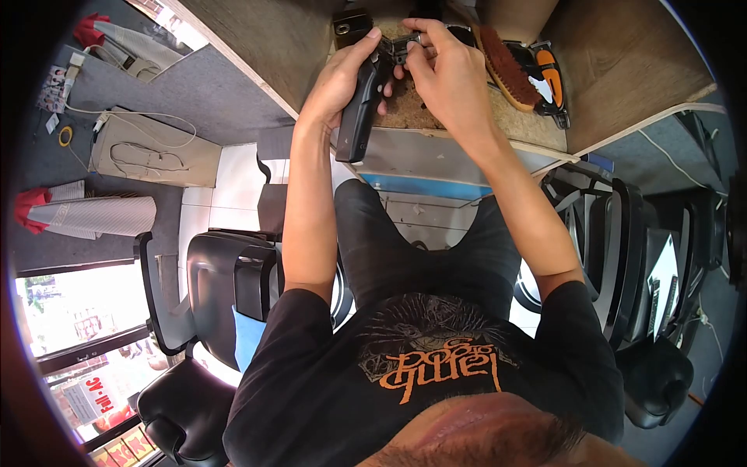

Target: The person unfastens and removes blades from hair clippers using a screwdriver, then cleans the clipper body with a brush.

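A black hair clipper [362, 117] is held in my left hand [333, 92], its body slanting down and its blade end at the top. My left thumb lies along the upper part, with the fingertips showing on the far side. My right hand [455, 82] is closed around a small metal and dark part [402, 48] at the clipper's blade end, thumb and fingers pinched there. Whether that part is attached cannot be made out. Both hands are above a shelf [412, 117] with dark hair clippings on it.
On the shelf to the right are a brown bristle brush [507, 70] and an orange and black clipper [550, 76]. A dark box [352, 27] stands at the shelf's upper left. Black salon chairs [214, 280] flank my legs. A cable [163, 117] runs at the left.
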Demonstrator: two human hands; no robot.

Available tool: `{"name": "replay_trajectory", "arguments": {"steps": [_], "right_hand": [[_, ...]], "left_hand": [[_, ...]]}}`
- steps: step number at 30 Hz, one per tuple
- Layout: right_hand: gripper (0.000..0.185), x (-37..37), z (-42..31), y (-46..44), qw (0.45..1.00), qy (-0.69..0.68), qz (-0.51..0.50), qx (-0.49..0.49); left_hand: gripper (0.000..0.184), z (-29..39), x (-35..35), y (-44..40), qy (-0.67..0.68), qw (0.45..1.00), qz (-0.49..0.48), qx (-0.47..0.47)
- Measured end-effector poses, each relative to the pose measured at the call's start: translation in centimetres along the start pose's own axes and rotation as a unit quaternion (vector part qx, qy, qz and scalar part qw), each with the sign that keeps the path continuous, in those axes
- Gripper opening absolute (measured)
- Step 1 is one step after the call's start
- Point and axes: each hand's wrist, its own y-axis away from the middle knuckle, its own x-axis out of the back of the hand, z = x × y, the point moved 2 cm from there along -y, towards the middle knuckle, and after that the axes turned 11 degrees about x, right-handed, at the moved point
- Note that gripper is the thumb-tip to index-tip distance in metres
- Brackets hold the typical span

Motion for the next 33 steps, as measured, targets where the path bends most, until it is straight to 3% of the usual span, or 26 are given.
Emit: {"name": "replay_trajectory", "arguments": {"steps": [6,9,12,15,18,25,33], "right_hand": [[0.03,-0.2,1.8,0.1,1.0,0.004,0.025,0.007],[0.031,0.4,2.1,0.0,0.999,-0.02,0.035,-0.024],[0.032,1.3,1.4,-0.1,0.995,-0.055,0.043,-0.065],[0.032,2.1,1.7,0.0,0.998,-0.023,0.004,-0.055],[0.033,2.5,1.1,0.2,0.996,0.02,-0.081,-0.038],[0.041,1.2,-1.0,1.6,0.967,0.164,-0.172,0.095],[0.038,0.4,0.0,1.7,0.953,0.205,-0.188,0.123]], "left_hand": [[0.059,0.2,0.7,0.0,-0.042,0.998,-0.04,0.02],[0.059,-0.1,0.0,-0.3,0.001,0.999,-0.013,-0.03],[0.057,-0.2,0.0,-0.2,0.0,1.0,-0.022,-0.015],[0.056,-0.1,0.0,-0.2,0.012,1.0,-0.009,-0.015],[0.055,-0.1,0.2,-0.1,0.044,0.999,0.005,-0.016],[0.052,-0.6,1.0,-1.0,0.104,0.994,-0.009,-0.032],[0.053,-0.6,1.1,-1.0,0.106,0.994,0.005,-0.037]]}}
